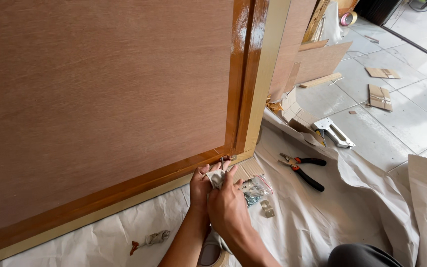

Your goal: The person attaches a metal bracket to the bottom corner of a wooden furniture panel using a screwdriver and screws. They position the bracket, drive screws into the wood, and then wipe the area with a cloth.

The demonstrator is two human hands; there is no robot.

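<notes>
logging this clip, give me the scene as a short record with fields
setting: glossy wooden frame with a plywood panel, on a white sheet
left hand: at the frame's corner, on a pale cloth
right hand: pressed on the same cloth
nearby: pliers, bag of screws, staple gun

A single head-worn camera looks steeply down and forward from above the person's own arms, close enough that the left hand point(201, 185) and right hand point(228, 205) sit low in the middle. It faces the wooden panel point(100, 99) filling the left; the tiled floor point(396, 99) recedes at upper right, probably toward a doorway.
</notes>
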